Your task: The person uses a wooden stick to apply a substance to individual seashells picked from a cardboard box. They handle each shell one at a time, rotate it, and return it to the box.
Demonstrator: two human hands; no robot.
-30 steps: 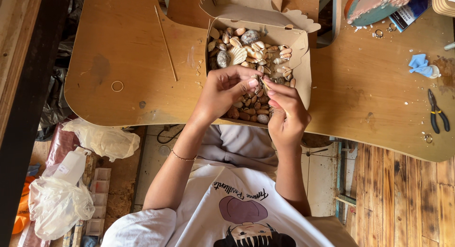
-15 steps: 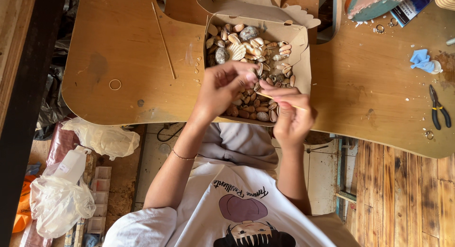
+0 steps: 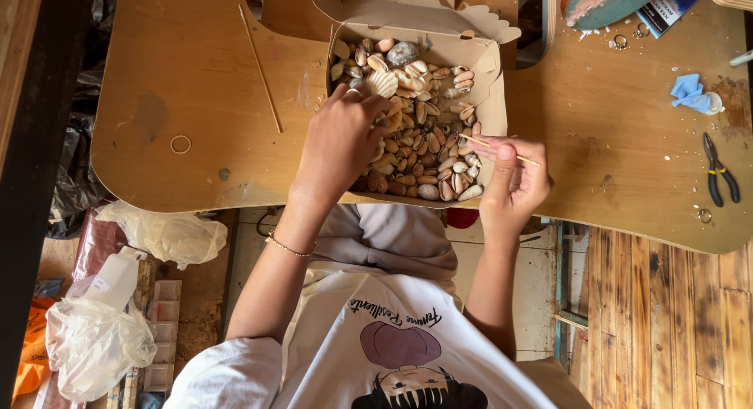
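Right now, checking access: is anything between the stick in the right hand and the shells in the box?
Nothing visible does. The right hand pinches the stick at the open box's right wall, its tip over the shells. The left hand rests on shells further left, apart.

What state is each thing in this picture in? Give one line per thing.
Brown cardboard box: open, lid folded back.
Small seashells: piled loose inside.
Left hand: fingers among the shells.
Right hand: pinching a thin wooden stick.
Black-handled pliers: lying flat, handles apart.
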